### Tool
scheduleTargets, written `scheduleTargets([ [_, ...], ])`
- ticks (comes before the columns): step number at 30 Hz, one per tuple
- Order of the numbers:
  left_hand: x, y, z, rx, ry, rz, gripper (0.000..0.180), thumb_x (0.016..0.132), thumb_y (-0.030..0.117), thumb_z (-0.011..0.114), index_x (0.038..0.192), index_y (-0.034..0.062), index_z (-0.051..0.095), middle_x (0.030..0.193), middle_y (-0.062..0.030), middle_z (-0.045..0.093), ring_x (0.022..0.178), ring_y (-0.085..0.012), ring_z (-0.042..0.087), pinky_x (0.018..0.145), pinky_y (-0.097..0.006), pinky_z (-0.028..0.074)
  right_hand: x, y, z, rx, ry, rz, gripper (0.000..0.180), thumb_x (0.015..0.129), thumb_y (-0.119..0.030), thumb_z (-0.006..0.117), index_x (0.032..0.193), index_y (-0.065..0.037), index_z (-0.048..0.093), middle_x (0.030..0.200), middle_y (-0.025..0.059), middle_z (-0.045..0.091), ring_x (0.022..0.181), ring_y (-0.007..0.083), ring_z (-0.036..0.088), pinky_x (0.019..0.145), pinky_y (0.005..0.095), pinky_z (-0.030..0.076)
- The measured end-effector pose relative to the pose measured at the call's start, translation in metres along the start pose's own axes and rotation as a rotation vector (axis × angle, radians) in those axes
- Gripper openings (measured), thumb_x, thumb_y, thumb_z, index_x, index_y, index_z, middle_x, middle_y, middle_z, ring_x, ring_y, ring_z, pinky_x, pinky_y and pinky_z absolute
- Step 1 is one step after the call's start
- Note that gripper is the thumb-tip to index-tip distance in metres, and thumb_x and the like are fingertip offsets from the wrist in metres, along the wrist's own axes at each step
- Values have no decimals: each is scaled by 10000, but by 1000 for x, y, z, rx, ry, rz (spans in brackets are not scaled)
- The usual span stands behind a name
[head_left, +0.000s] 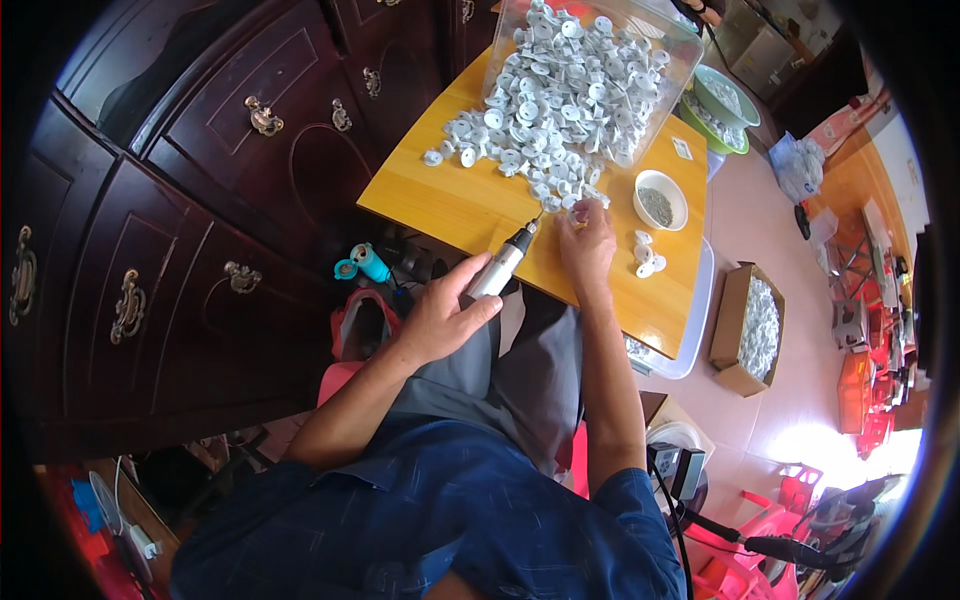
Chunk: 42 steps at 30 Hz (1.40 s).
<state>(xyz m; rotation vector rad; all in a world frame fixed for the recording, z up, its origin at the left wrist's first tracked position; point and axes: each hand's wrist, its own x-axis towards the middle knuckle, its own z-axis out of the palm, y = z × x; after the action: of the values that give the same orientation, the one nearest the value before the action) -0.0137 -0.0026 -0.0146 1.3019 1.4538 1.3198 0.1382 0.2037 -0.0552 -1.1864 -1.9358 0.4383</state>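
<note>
Head view: a driver (503,264) is gripped in the closed left hand (440,318), its long axis slanted up-right, tip toward the right hand (587,245). There a small white part (583,206) is pinched at the pile's (555,110) edge on the table (470,205).

I log an open brown cardboard box (745,330) of white parts at four o'clock, and a small white label (682,148) at one o'clock on the wooden table (470,205).

Left hand (440,315) grips electric screwdriver (503,265); right hand (587,243) pinches white plastic part (581,208) on wooden table (470,205).
</note>
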Motion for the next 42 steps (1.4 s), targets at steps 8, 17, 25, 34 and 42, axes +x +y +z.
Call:
scheduleTargets([
  [8, -4, 0, -4, 44, 26, 10, 571, 923, 202, 673, 1403, -15, 451, 1072, -111, 637, 825, -137, 584, 700, -273, 488, 4, -15, -1, -58, -9, 76, 351, 749, -141, 783, 1028, -70, 582, 998, 190, 615, 860, 374, 629, 754, 446, 510],
  [17, -3, 7, 2, 26, -5, 28, 556, 931, 163, 664, 1418, 6, 447, 990, -43, 638, 669, -61, 550, 596, -232, 477, -5, 3, -9, 133, -58, 63, 355, 721, -69, 797, 1001, -56, 579, 941, 120, 647, 781, 252, 640, 690, 358, 516],
  [25, 2, 3, 14, 67, -51, 47, 555, 906, 174, 680, 1388, -12, 477, 1032, -111, 659, 771, -139, 595, 674, -278, 484, -18, 9, -33, 878, -230, 476, 276, 842, 54, 689, 1048, -66, 550, 899, 3, 623, 742, 62, 582, 643, 214, 470],
  [34, 7, 7, 23, 195, -52, 139, 599, 871, 262, 710, 1357, -20, 502, 1046, -218, 693, 833, -291, 701, 747, -372, 529, -21, 7, -42, 895, -276, 501, 271, 863, 15, 686, 1129, -9, 644, 910, 13, 674, 768, 76, 609, 696, 216, 490],
  [42, 10, 8, 24, 234, -80, 110, 595, 879, 260, 702, 1360, -20, 492, 948, -217, 701, 777, -309, 704, 709, -380, 533, -23, 1, -41, 805, -274, 524, 302, 867, -38, 701, 1166, -5, 677, 909, -9, 668, 775, 51, 584, 713, 197, 480],
])
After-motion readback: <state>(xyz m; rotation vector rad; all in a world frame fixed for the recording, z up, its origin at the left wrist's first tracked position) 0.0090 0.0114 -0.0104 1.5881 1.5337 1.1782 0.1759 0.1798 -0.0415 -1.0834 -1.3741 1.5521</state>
